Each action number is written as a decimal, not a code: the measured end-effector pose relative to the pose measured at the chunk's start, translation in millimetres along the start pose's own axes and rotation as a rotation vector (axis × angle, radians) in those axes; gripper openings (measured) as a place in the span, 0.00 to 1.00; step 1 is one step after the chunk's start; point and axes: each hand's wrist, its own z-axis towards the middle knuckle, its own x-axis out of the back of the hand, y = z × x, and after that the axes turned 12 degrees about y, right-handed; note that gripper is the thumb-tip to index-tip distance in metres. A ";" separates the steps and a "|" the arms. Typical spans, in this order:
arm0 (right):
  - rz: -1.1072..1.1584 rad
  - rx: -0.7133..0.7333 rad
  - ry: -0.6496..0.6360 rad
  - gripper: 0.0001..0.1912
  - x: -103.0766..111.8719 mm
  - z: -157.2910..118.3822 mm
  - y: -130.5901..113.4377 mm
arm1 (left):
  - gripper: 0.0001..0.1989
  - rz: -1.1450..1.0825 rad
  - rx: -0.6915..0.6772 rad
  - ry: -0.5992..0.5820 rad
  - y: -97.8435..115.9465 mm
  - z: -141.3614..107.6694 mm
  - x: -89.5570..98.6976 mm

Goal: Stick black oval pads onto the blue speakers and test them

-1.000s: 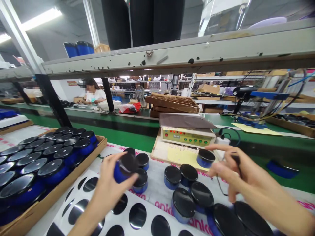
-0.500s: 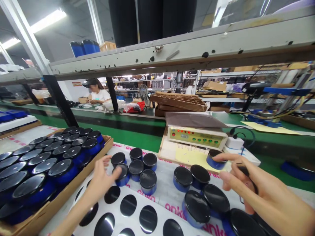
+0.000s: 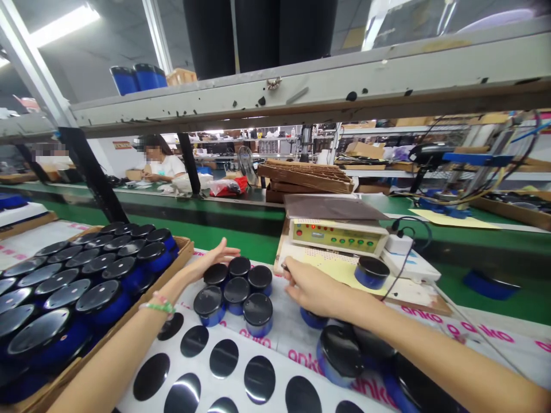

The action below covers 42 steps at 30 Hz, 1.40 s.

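Note:
My left hand is stretched out at the back of a cluster of round blue units with glossy black tops, fingers extended, holding nothing I can see. My right hand is closed just right of that cluster, with a small dark tip showing at its fingers; the rest of what it grips is hidden. Under my right forearm, more blue units are partly covered. One single blue unit rests on the yellow sheet. A white sheet with black round discs lies in front of the cluster.
On the left a cardboard tray holds rows of blue units. A control box with lights stands behind, beside a white adapter with cables. A green belt runs across, below a shelf. A person sits beyond.
My right hand has moved left, from the single unit to beside the cluster, its fingers closing. My left hand has moved right and back, off the cluster's left side. The view has shifted slightly.

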 end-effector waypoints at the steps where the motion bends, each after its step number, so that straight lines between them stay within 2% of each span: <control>1: -0.010 0.003 -0.009 0.08 -8.9 12.5 2.5 | 0.34 0.023 0.006 -0.052 3.3 4.5 -0.3; 4: -0.024 0.022 -0.087 0.10 -31.9 40.0 8.7 | 0.29 0.101 0.020 -0.172 8.6 14.4 -3.7; 6: -0.018 0.050 -0.155 0.11 -40.3 48.5 10.0 | 0.26 0.157 0.018 -0.215 10.1 20.2 -6.0; 9: -0.001 0.091 -0.221 0.08 -39.6 48.9 6.5 | 0.24 0.252 -0.004 -0.248 15.2 26.0 -5.5; 11: 0.007 0.100 -0.214 0.07 -32.5 42.2 0.4 | 0.26 0.317 -0.044 -0.235 21.9 20.3 -2.3; 14: 0.031 0.122 -0.177 0.14 -22.3 24.4 -12.1 | 0.31 0.406 -0.147 -0.123 28.6 -14.3 2.5; 17: -0.011 0.177 -0.250 0.23 -24.9 6.7 -20.9 | 0.55 0.530 -0.201 -0.031 16.6 -66.6 2.0; 18: -0.044 0.197 -0.283 0.24 -28.7 3.4 -21.9 | 0.60 0.667 -0.231 -0.001 8.3 -81.3 0.8; 19: -0.075 0.219 -0.305 0.24 -33.1 1.8 -21.8 | 0.62 0.765 -0.249 0.046 -1.0 -92.4 -0.3; 21: -0.098 0.265 -0.308 0.24 -41.3 3.5 -19.8 | 0.57 0.885 -0.309 0.099 -18.4 -102.4 -0.3; 23: -0.084 0.308 -0.291 0.25 -45.9 8.7 -17.6 | 0.49 0.902 -0.392 0.104 -29.0 -98.3 4.1; 25: -0.077 0.326 -0.290 0.26 -47.2 13.5 -16.9 | 0.45 0.897 -0.470 0.073 -30.6 -87.1 12.6; 29: -0.078 0.337 -0.253 0.23 -50.6 14.7 -19.3 | 0.44 0.880 -0.509 0.008 -20.8 -67.1 31.6; 32: -0.059 0.313 -0.172 0.24 -48.5 11.5 -18.1 | 0.47 0.936 -0.497 -0.019 -14.4 -62.4 37.6; 34: -0.027 0.269 -0.087 0.23 -34.0 8.7 -12.4 | 0.50 1.031 -0.489 0.030 -9.4 -64.9 31.4; 37: 0.006 0.122 0.124 0.19 14.9 -1.4 6.2 | 0.51 1.100 -0.572 0.104 3.6 -76.7 -0.3; 39: 0.002 0.000 0.290 0.15 60.2 -16.8 23.6 | 0.48 1.057 -0.694 0.051 15.8 -87.1 -34.1; 42: 0.035 -0.139 0.573 0.16 124.4 -57.2 49.3 | 0.45 0.956 -0.814 -0.131 35.9 -96.1 -89.4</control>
